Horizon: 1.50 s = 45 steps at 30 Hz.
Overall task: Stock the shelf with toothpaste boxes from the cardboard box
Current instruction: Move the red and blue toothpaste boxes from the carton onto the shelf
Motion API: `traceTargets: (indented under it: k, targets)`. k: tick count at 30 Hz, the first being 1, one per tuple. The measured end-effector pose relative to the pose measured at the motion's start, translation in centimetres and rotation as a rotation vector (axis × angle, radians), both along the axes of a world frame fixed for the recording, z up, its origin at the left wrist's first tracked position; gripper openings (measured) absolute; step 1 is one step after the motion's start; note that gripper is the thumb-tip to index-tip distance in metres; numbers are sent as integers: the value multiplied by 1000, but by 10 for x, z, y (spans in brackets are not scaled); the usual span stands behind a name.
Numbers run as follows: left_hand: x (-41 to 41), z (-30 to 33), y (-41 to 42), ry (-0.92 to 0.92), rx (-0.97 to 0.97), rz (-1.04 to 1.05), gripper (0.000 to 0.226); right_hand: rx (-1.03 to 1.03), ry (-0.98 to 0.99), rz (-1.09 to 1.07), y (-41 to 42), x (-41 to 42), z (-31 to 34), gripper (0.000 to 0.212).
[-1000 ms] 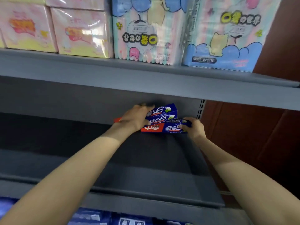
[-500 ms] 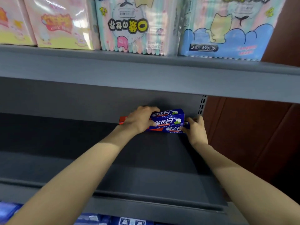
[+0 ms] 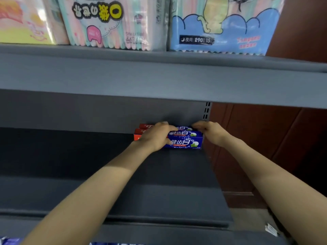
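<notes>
Head view: stack of blue-and-red cardboard toothpaste boxes (image 3: 184, 141) sits at the far right back corner of the dark grey metal shelf (image 3: 123, 183), lying flat, long sides facing out, up against the back panel. At least two boxes stacked at the front, a third visible behind the top one; exact count unclear, hands cover part of it.

Left hand (image 3: 155, 137) is draped over the left half of the stack, red ends of the boxes sticking out past it. Its fingers (image 3: 169, 129) curl over the top box, thumb on the front face, so it grips the stack.

Right hand (image 3: 210, 132) is at the right end of the stack, next to the slotted upright. Its fingers (image 3: 198, 125) are fairly straight, tips lying on the top of the rear box; pressing, not wrapped round anything.

Upper grey shelf (image 3: 159, 76) above carries pastel plastic-wrapped packs (image 3: 113, 23) with cartoon prints. Brown wood-tone wall panel (image 3: 265, 138) right of the unit. Blue packaging edges (image 3: 10, 241) just visible at bottom left, too cropped to identify.
</notes>
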<state>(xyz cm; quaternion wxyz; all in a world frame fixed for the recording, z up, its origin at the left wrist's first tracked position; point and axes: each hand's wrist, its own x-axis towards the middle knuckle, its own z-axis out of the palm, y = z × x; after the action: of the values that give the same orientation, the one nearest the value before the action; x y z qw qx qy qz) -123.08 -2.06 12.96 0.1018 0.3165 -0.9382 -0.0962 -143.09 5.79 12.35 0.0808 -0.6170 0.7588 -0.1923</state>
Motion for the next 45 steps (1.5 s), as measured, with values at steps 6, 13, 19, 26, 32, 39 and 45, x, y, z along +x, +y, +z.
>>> traceTargets:
  k: [6,13,19,26,32,39,45]
  targets:
    - [-7,-14,-5,1,-32,9,58,59,-160,-63,-2,6,10,39]
    - [-6,-27,-3,154,61,30,32,133,50,-17,-2,11,4,73]
    - [-3,-19,-7,-80,-92,70,58,100,84,-18,-2,15,-1,71]
    - [-1,-21,-12,-124,-146,61,59,68,123,-34,-7,16,-2,66]
    - [-8,-20,-6,-114,-140,42,57,39,91,-32,-4,17,-7,69]
    - [-13,-23,-5,-80,-158,34,56,21,102,-46,-4,22,-8,62]
    - [1,-11,5,21,-93,64,58,38,123,-67,7,32,-7,63]
